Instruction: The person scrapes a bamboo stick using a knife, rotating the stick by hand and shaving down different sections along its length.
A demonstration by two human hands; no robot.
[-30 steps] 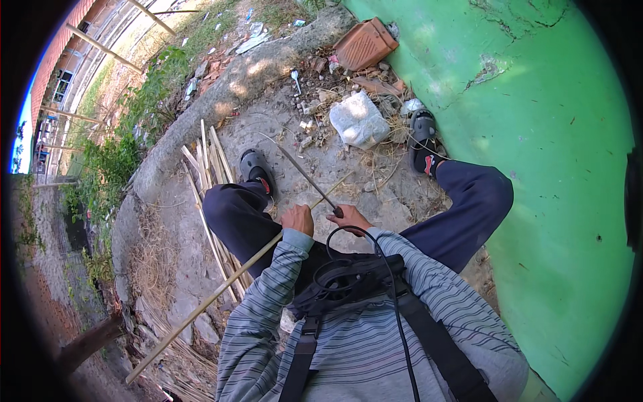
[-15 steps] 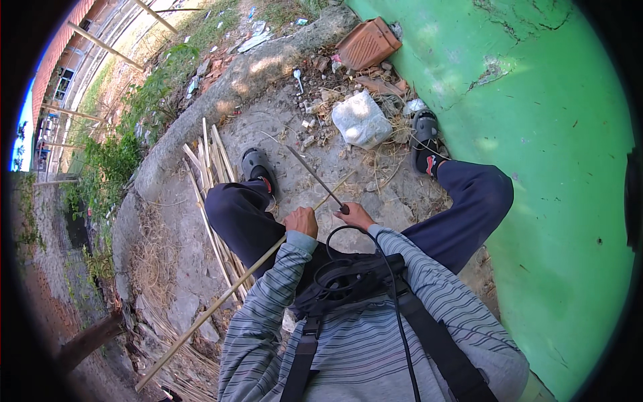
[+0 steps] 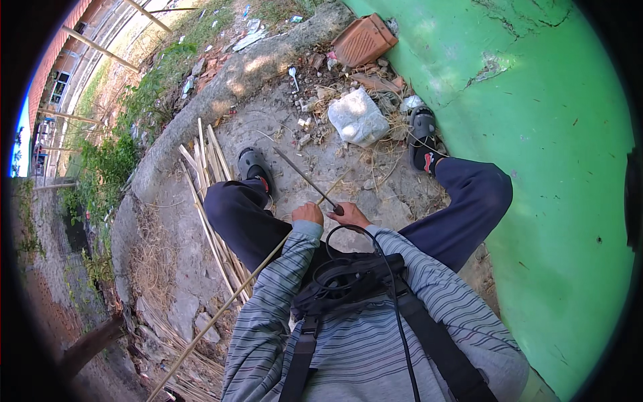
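My left hand (image 3: 308, 213) is closed around a long thin bamboo strip (image 3: 221, 313). This strip slants from the lower left, past my left forearm, and its far end sticks out beyond my fist. Close by on the right, my right hand (image 3: 349, 215) grips the dark handle of a long narrow knife (image 3: 303, 175). Its blade points up and to the left, crossing the strip just beyond my hands; whether the two touch I cannot tell. Several pale split strips (image 3: 209, 157) lie in a bundle beside my left leg.
A green wall (image 3: 549, 167) rises on the right. Past my feet lie a white plastic bag (image 3: 359, 118), a terracotta block (image 3: 365, 40) and rubble. A low concrete kerb (image 3: 221, 100) curves along the left. A black cable (image 3: 395, 295) hangs across my front.
My left hand has shifted slightly right, closer to my right hand, and the strip has moved with it. The knife stays in my right hand, moved slightly left.
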